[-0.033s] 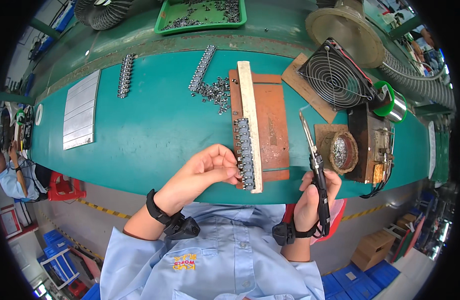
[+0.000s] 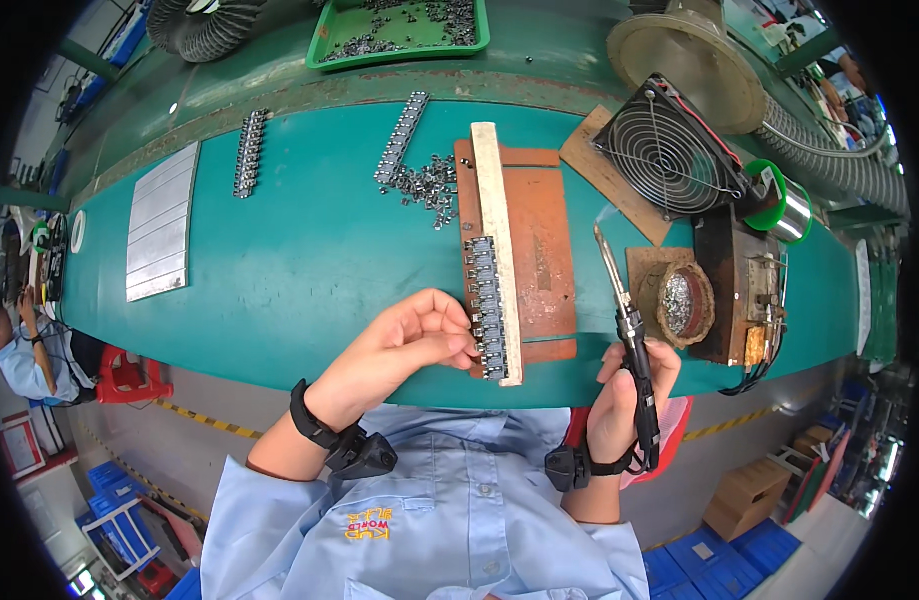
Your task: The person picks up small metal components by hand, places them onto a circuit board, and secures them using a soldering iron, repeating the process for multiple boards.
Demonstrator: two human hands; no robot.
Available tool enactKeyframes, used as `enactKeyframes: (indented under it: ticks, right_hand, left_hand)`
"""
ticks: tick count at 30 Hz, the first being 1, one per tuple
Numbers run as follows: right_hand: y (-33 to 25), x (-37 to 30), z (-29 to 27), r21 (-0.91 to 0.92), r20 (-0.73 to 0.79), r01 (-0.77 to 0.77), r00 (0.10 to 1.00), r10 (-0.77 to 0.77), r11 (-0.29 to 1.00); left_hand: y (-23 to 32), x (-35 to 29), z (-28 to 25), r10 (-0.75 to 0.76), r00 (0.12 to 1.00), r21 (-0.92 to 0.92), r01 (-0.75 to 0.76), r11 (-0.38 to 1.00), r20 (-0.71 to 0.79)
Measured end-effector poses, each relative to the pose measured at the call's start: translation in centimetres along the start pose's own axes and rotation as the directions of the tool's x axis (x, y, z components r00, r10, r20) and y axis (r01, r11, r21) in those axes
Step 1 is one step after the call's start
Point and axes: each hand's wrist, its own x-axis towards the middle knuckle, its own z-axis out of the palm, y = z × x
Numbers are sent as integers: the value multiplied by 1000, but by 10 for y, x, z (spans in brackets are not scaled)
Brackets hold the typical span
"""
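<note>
My left hand [image 2: 405, 345] pinches the row of small metal parts [image 2: 485, 305] clamped along the wooden strip [image 2: 500, 250] on the counter [image 2: 300, 250]; my right hand [image 2: 625, 400] grips the soldering iron [image 2: 620, 300], tip raised: a slip risks burning those fingers

Far across your bench sits a green tray [image 2: 400, 28] of small metal parts, with a ribbed grey hose [image 2: 195, 22] coiled to its left. On the teal mat [image 2: 310, 250] you have a strip of clips [image 2: 250, 152] at far left, a second strip [image 2: 402, 137] nearer the middle, and a loose heap of clips [image 2: 430, 187] just beside it. A grey ridged plate [image 2: 162, 222] lies at your left. To your right stand a wire-guarded fan [image 2: 670, 150] on a wooden board, a green-flanged solder spool [image 2: 785, 205], and a round tip cleaner [image 2: 685, 303]. A red stool [image 2: 130, 378] sits on the floor at lower left.
</note>
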Motion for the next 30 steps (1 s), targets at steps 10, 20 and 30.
enactKeyframes:
  ticks: [10, 20, 30]
  right_hand:
    - [-4, -1, -3, 20, 16, -40, 999, 40, 999]
    - [5, -3, -8, -67, 6, 24, 1000, -23, 997]
    - [4, -4, -8, -68, 17, 31, 999, -30, 997]
  left_hand:
    - [45, 16, -35, 615, 782, 877, -359, 319, 97]
    - [41, 54, -29, 672, 716, 960, -279, 30, 188]
    - [38, 9, -8, 430, 902, 658, -306, 688, -30]
